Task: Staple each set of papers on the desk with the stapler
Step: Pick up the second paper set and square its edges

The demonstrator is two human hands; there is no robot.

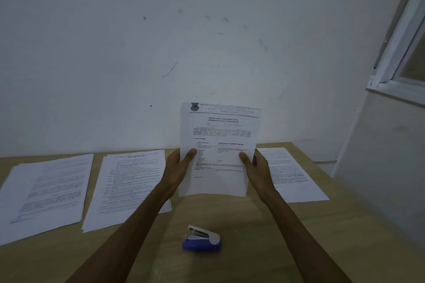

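Observation:
I hold a printed set of papers (218, 135) upright above the desk, its lower edge near the desktop. My left hand (180, 164) grips its left edge with the thumb on the front. On the right edge my right hand (255, 165) grips the same way. A small blue and grey stapler (202, 238) lies on the desk in front of me, between my forearms, untouched. Three other sets lie flat: one at the far left (46, 193), one left of centre (128, 186), one at the right (292, 174).
The wooden desk (345, 236) stands against a white wall (161, 41). Its right edge runs beside another wall with a window frame (404, 53) at the upper right.

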